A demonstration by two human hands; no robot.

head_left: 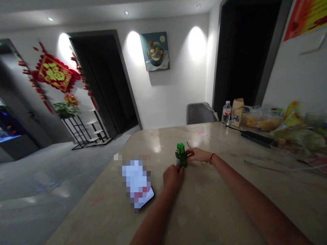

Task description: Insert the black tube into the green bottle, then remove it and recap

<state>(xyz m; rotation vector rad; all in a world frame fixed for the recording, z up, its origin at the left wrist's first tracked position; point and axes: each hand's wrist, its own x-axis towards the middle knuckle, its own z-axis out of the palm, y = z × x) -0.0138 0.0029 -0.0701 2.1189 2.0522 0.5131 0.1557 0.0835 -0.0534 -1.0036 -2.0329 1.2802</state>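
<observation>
Ok so the small green bottle (181, 160) stood upright on the stone-look table (204, 211), long axis vertical AFAICT, bright green cap (180, 147) on top. It sat in from the left edge and a bit short of the far edge, w/ both hands right up at it.

From the left hand (173, 175) it was just ahead and slightly to the R, fingertips down by its base on the near side. From the right hand (200, 154) it was straight off to the L, fingers at its side a bit higher up. So neither was clearly nearer, basically one on each flank w/ the bottle between. Hands were apart from each other; tbh couldn't tell if either was properly clamped on the glass or just touching, bc the fingers hid the contact.

Other stuff: a phone (150, 196) (screen mostly blurred out) lay flat toward the left edge, beside the left forearm. Over by the far R corner: water bottle (226, 114), paper bag (237, 112), plastic bag (263, 120) w/ yellowish stuff, plus a black oblong device (257, 139). A white cable (278, 169) ran toward the right edge. Nothing visible stood btwn hands and bottle, fwiw.
</observation>
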